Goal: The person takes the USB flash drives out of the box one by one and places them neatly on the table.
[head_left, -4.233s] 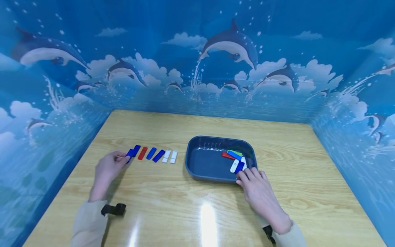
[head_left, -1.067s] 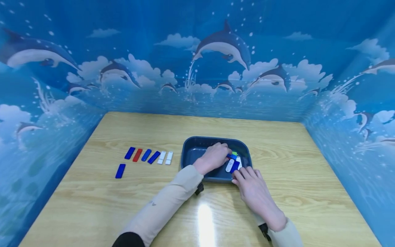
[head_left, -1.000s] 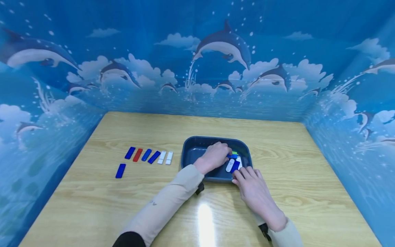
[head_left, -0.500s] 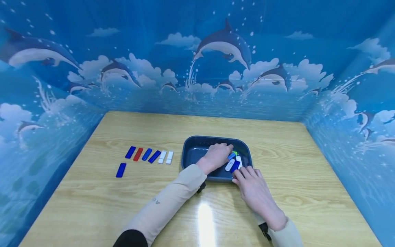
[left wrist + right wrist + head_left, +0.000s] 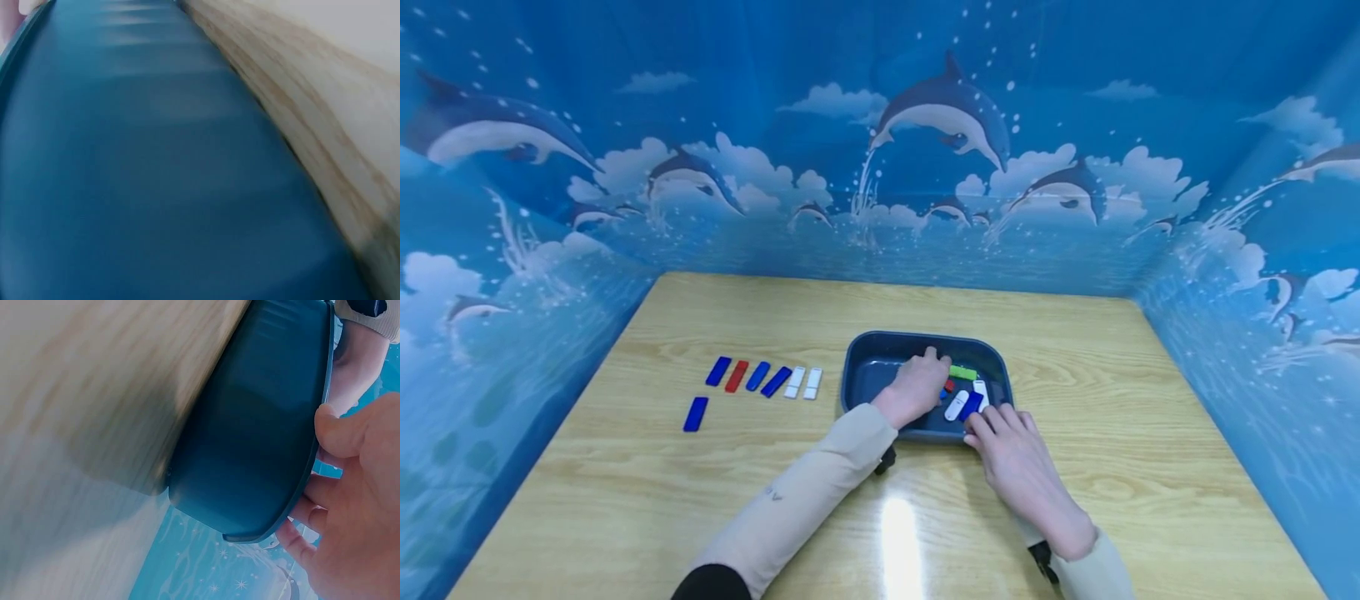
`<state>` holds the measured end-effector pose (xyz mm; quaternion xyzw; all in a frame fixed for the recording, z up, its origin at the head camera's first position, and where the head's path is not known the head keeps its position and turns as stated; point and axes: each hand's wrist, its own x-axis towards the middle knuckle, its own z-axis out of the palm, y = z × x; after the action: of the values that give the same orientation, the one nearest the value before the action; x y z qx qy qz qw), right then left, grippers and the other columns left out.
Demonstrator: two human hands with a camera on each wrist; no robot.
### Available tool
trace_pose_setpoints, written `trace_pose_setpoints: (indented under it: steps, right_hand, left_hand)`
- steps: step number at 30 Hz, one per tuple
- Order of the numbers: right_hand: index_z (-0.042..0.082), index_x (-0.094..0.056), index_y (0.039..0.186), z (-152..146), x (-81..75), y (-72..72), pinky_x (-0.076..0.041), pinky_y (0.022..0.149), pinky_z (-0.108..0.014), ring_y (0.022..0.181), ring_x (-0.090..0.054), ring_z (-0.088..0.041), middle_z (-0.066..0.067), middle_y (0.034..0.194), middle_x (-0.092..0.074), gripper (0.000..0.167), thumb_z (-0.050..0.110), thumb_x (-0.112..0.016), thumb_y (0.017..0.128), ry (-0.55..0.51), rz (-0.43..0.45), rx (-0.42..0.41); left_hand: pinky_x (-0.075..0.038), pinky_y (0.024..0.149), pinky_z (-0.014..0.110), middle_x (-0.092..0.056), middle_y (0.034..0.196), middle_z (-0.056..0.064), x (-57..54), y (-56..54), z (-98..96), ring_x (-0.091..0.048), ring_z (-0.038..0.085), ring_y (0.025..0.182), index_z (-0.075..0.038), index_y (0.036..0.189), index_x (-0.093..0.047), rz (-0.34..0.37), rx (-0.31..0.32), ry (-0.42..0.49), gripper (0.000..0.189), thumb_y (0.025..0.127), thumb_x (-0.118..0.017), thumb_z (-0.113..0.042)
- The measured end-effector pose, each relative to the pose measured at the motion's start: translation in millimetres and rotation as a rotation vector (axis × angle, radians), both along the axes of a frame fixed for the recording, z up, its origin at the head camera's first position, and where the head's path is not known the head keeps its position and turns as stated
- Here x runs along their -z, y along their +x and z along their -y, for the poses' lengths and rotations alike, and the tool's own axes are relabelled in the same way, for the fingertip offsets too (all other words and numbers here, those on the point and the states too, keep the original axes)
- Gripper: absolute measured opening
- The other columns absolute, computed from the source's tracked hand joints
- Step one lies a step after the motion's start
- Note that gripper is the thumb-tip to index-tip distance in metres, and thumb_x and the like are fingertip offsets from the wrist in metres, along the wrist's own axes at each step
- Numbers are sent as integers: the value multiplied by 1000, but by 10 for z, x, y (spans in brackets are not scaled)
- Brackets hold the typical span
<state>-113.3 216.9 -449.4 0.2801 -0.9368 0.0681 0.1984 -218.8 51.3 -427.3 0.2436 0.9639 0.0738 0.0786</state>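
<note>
My left hand is inside the dark blue plastic tub, its fingers pointing down among small flat sticks that look like USB flash drives. A red stick and the end of a blue stick show beside the fingers; the fingertips are hidden, so I cannot tell whether they pinch one. A green stick lies beyond. White sticks and a dark blue stick lie nearer the right hand. My right hand grips the tub's near right rim, thumb and fingers at its edge.
On the wooden table, left of the tub, a row runs from a dark blue stick through a red one to white ones. Another dark blue stick lies nearer. A dolphin-print curtain surrounds the table.
My left hand left a dark blue stick below the row and went into the tub. In the last half second it drew back left, uncovering the green and red sticks. The right hand stayed at the rim.
</note>
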Motion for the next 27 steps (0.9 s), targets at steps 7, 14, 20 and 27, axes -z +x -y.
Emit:
trace_pose_setpoints:
  steps: [7,14,20,27]
  right_hand:
    - [12,-61,97,6,-16,5,-40,75,-39,82,-48,-23,0,84,-52,10,21,-66,97,-8,8,0]
    - [12,-61,97,6,-31,15,-40,76,-38,82,-48,-23,0,85,-53,10,21,-66,97,-2,17,14]
    - [13,-62,97,8,-37,14,-40,76,-38,83,-48,-23,1,85,-52,11,23,-64,99,10,27,25]
    - [13,-62,97,21,-40,25,-40,76,-38,84,-48,-23,1,84,-52,10,22,-66,98,18,38,29]
  left_hand:
    - [-59,66,33,-74,98,1,-29,-11,100,-69,16,79,-14,105,-75,37,-94,-119,30,86,-83,-35]
    - [-57,68,34,-73,100,2,-37,2,174,-66,17,78,-12,114,-73,43,-87,-125,41,85,-83,-38]
    - [-52,61,29,-70,90,-1,-57,32,204,-60,14,72,-15,107,-74,70,-109,-124,34,85,-83,-39]
    - [-40,55,22,-51,67,-6,-66,26,318,-45,8,59,-13,75,-65,115,-142,117,26,83,-86,-27]
